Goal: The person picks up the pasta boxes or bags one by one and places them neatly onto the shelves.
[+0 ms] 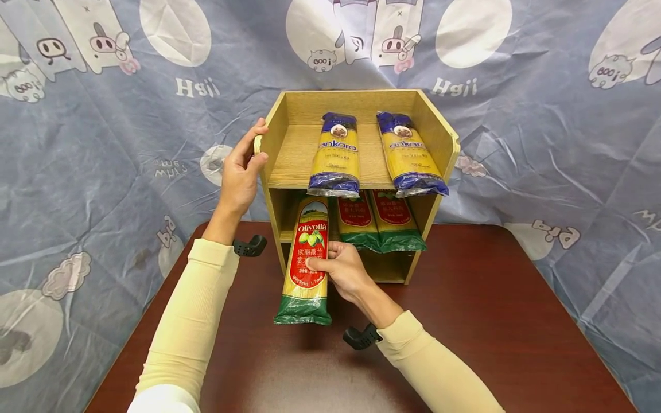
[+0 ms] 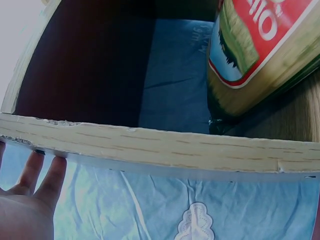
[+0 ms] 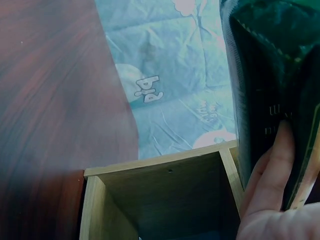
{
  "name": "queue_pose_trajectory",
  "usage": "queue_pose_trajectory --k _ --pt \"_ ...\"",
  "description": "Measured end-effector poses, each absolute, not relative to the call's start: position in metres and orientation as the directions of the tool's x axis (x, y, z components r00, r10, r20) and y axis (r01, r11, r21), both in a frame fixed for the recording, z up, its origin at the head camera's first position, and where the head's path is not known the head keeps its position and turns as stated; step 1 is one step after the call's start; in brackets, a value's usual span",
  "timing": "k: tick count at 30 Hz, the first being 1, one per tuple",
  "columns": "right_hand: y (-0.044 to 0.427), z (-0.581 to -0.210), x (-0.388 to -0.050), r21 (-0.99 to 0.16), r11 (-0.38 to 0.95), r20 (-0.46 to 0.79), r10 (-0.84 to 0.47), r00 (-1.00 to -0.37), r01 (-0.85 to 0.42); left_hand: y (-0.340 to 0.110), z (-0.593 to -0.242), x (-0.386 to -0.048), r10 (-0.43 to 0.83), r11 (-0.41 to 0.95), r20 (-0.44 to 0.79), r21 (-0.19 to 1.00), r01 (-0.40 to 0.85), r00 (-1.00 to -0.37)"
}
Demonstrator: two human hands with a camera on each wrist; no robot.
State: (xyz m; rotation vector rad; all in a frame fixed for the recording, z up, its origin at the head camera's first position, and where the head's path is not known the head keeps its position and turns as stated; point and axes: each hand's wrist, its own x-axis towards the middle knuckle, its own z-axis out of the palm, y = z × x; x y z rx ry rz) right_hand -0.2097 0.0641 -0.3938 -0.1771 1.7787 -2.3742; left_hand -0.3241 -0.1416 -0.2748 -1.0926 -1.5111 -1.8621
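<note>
My right hand (image 1: 348, 272) holds a red-labelled spaghetti pack (image 1: 304, 304), thumb across its front and fingers behind it. The pack tilts, with its top inside the left part of the wooden shelf's middle level and its green bottom end sticking out in front. In the right wrist view, fingers (image 3: 272, 172) press the pack's dark back (image 3: 260, 105). My left hand (image 1: 240, 175) grips the front edge of the left side panel (image 1: 273, 137) near its top. The left wrist view shows fingers (image 2: 50, 182) against the panel's outer side; the thumb is hidden there.
Two blue-and-yellow pasta packs (image 1: 335, 152) (image 1: 410, 152) lie on the top level. Two more red-labelled packs (image 1: 356, 221) (image 1: 395, 221) lie side by side at the middle level's right. The shelf stands on a dark red table (image 1: 480, 321), before a patterned blue cloth (image 1: 248, 51).
</note>
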Motion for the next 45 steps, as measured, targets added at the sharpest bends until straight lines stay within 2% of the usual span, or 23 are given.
queue_pose_trajectory --k 7,16,23,38,45 --pt "0.064 -0.391 -0.217 -0.958 -0.263 -0.07 -0.163 -0.984 0.112 -0.14 -0.275 -0.323 0.109 -0.256 0.82 0.569 0.782 -0.561" --pt "0.055 -0.391 -0.211 -0.958 -0.275 -0.059 -0.093 -0.994 0.082 -0.14 -0.274 -0.323 0.101 -0.257 0.817 0.573 0.778 -0.568" --pt "0.05 -0.388 -0.206 -0.951 -0.294 -0.089 -0.025 -0.996 0.092 -0.14 -0.275 -0.323 0.102 -0.263 0.829 0.555 0.789 -0.549" --pt "0.048 -0.391 -0.187 -0.89 -0.447 -0.09 -0.032 -0.995 0.095 -0.139 -0.274 -0.324 0.074 -0.257 0.819 0.567 0.783 -0.569" --pt "0.058 -0.398 -0.171 -0.912 -0.401 -0.061 -0.092 -0.994 0.093 -0.139 -0.274 -0.324 0.082 -0.269 0.831 0.55 0.791 -0.55"
